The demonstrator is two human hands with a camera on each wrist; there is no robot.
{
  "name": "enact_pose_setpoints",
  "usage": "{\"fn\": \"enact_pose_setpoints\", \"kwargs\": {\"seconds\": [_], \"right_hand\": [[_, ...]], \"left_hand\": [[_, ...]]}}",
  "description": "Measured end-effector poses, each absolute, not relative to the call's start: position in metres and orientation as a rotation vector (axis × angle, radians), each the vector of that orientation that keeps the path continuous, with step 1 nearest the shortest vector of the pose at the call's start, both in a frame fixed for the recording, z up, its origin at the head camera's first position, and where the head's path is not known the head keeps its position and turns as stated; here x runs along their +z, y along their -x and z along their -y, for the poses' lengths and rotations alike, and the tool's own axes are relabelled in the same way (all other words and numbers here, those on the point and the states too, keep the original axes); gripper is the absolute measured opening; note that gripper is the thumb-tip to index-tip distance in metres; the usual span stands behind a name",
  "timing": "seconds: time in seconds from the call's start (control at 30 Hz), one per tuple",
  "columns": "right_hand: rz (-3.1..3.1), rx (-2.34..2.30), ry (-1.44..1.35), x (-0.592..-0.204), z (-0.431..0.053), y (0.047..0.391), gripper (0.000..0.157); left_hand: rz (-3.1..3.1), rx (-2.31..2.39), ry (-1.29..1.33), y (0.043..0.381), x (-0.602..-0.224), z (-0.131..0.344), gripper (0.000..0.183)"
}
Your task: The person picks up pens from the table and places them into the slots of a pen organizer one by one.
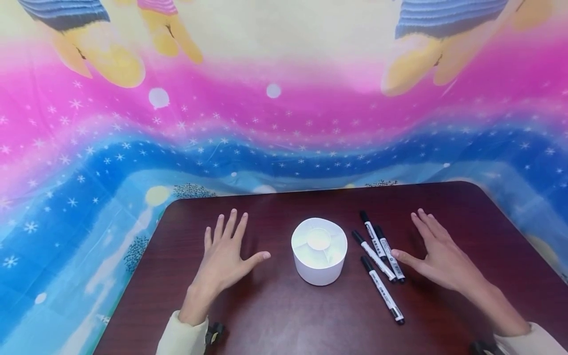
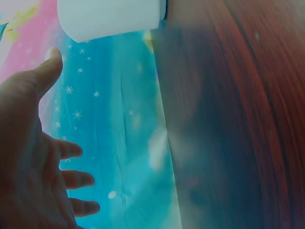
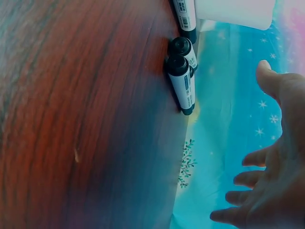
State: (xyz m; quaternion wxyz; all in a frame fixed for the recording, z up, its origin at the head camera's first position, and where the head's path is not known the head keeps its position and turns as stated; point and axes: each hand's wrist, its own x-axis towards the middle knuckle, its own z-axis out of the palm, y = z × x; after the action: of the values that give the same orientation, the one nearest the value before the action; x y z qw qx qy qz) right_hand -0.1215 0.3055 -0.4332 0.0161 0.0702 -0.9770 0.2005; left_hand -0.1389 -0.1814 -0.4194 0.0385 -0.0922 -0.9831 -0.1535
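A white round organizer with inner compartments and a round middle cup stands upright on the table. To its right lie several black-capped white markers, some crossing one another. On the organizer's left, my left hand is spread with straight fingers and holds nothing. My right hand is on the far side of the markers, fingers extended, its thumb tip overlapping the nearest marker in the head view. The organizer's side shows above the thumb in the left wrist view. Marker ends show beside the right hand in the right wrist view.
The dark reddish-brown wooden table has rounded far corners. Behind and beside it hangs a pink and blue patterned cloth with snowflakes, touching the far edge. Pale sleeves with dark wrist straps cover both forearms.
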Motion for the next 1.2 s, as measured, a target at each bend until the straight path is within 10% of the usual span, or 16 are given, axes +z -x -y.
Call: {"fn": "enact_pose_setpoints", "kwargs": {"seconds": [1.2], "right_hand": [[3.009, 1.153, -0.201, -0.453, -0.302, 0.152, 0.076]], "left_hand": [[2.908, -1.012, 0.737, 0.149, -0.421, 0.135, 0.107]]}}
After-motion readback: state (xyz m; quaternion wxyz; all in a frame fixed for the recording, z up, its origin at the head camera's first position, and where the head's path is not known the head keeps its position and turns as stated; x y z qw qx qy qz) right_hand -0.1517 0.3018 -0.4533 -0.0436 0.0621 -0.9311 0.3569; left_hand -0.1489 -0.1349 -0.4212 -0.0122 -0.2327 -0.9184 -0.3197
